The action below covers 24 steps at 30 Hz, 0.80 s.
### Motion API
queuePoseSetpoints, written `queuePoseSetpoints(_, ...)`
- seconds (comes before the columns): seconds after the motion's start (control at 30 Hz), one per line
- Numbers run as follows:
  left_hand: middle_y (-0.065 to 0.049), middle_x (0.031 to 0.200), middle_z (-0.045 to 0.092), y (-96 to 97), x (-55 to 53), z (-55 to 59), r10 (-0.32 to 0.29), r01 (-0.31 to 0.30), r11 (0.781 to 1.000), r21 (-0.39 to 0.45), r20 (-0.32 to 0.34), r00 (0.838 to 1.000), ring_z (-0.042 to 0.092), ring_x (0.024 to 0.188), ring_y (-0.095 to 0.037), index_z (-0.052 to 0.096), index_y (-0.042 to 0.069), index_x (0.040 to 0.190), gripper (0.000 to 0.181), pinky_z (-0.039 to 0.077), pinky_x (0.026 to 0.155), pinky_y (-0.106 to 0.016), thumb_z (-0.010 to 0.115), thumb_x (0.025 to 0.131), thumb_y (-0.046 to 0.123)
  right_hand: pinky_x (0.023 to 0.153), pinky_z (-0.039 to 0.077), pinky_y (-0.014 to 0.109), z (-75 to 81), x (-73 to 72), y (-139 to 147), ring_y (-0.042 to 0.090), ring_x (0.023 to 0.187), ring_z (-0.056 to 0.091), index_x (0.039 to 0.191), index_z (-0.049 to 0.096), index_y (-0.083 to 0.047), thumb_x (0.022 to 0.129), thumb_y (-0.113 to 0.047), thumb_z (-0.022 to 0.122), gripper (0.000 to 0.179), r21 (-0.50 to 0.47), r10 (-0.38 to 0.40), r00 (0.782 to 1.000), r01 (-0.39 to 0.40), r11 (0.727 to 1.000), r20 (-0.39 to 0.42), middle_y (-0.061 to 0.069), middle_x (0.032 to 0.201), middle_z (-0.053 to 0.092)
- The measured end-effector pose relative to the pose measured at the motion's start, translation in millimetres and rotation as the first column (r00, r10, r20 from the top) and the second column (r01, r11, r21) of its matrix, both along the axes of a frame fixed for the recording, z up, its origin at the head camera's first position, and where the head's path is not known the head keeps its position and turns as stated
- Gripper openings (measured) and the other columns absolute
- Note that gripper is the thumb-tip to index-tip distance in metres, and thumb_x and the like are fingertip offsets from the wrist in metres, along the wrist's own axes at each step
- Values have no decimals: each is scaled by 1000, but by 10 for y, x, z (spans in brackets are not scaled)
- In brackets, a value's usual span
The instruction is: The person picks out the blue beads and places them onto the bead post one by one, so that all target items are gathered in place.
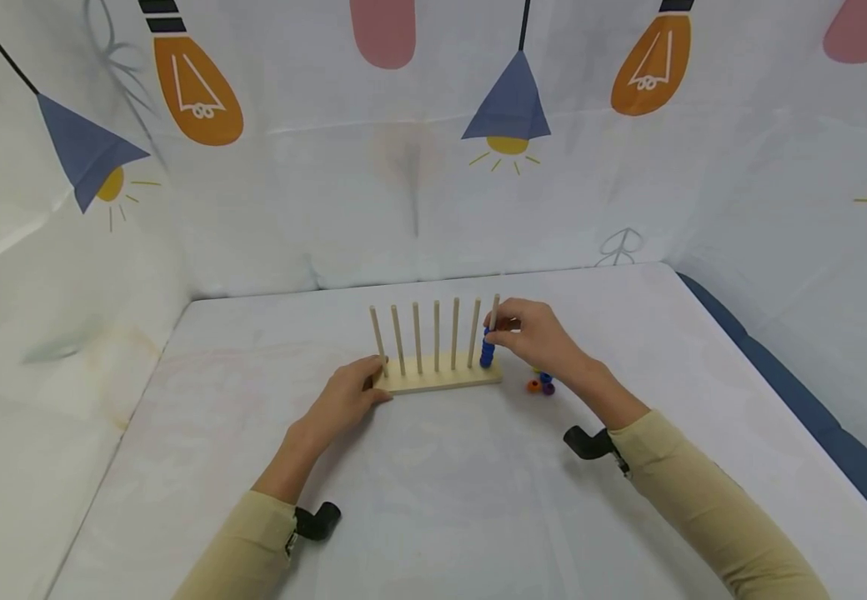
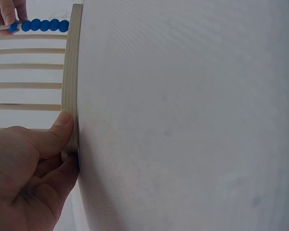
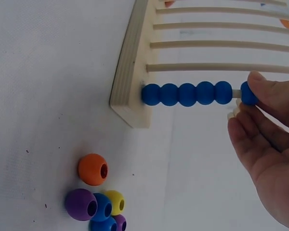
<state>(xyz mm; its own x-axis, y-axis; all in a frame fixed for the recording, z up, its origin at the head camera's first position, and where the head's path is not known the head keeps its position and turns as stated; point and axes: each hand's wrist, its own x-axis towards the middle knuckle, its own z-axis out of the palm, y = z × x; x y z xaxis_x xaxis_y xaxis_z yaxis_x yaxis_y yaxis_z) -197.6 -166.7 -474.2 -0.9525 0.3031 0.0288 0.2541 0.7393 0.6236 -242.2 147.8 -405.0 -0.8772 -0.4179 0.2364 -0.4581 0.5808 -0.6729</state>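
Observation:
A wooden peg rack point(image 1: 441, 380) with a row of upright pegs stands on the table. My left hand point(image 1: 347, 392) grips its left end, with the thumb on the base's front side in the left wrist view. On the rightmost peg sits a stack of several blue beads point(image 3: 187, 95). My right hand point(image 1: 534, 332) pinches one more blue bead point(image 3: 248, 93), threaded on that same peg a short gap above the stack. The other pegs point(image 1: 417, 337) carry no beads.
Right of the rack lie loose beads: an orange one point(image 3: 92, 169), a yellow one point(image 3: 116, 202), purple ones point(image 3: 81, 204) and blue ones point(image 3: 102, 207). The white table point(image 1: 433, 500) ends at a printed curtain point(image 1: 313, 200) behind.

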Motion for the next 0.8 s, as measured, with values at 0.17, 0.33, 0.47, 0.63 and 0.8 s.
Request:
queuePoseSetpoints(0.17, -11, 127, 65, 1, -2, -5, 3, -3, 1000, -1, 1, 1000, 60, 107, -20, 59, 5, 131, 46, 50, 93, -41, 75, 88, 15, 87, 57, 40, -27, -1, -5, 19, 89, 63, 94, 71, -9, 87, -8, 76, 9, 3, -2, 1000, 2, 1000, 12, 6, 96, 69)
queuePoseSetpoints(0.33, -12, 130, 65, 0, -3, -5, 8, -8, 1000, -4, 3, 1000, 60, 110, -20, 59, 5, 133, 49, 50, 96, -42, 75, 88, 15, 87, 56, 37, -52, -9, 1, 17, 88, 62, 93, 70, -11, 87, -10, 76, 8, 10, -9, 1000, 9, 1000, 20, 3, 95, 68)
queuePoseSetpoints(0.47, -11, 126, 65, 3, -3, -4, 5, -5, 1000, -5, -2, 1000, 60, 106, -19, 59, 6, 131, 46, 50, 92, -41, 75, 88, 15, 86, 56, 37, -77, -14, 13, 18, 89, 62, 92, 70, -11, 88, -12, 76, 8, 7, -6, 1000, 6, 1000, 10, 3, 96, 68)
queuePoseSetpoints(0.63, -10, 126, 65, 6, -8, 1, 5, -5, 1000, 0, 14, 1000, 59, 106, -19, 59, 7, 131, 46, 50, 93, -40, 75, 89, 15, 87, 56, 36, -106, -19, 29, 18, 91, 62, 93, 69, -11, 88, -13, 76, 9, 13, -10, 1000, 10, 1000, 5, 3, 98, 68)
queuePoseSetpoints(0.8, -13, 135, 62, 1, -10, -8, 6, -6, 1000, -10, 14, 1000, 59, 120, -24, 57, 5, 136, 51, 49, 101, -44, 74, 89, 15, 88, 56, 38, -119, -12, 61, 20, 93, 63, 100, 70, -8, 87, -12, 76, 14, 15, -15, 1000, 15, 1000, 3, 6, 100, 68)
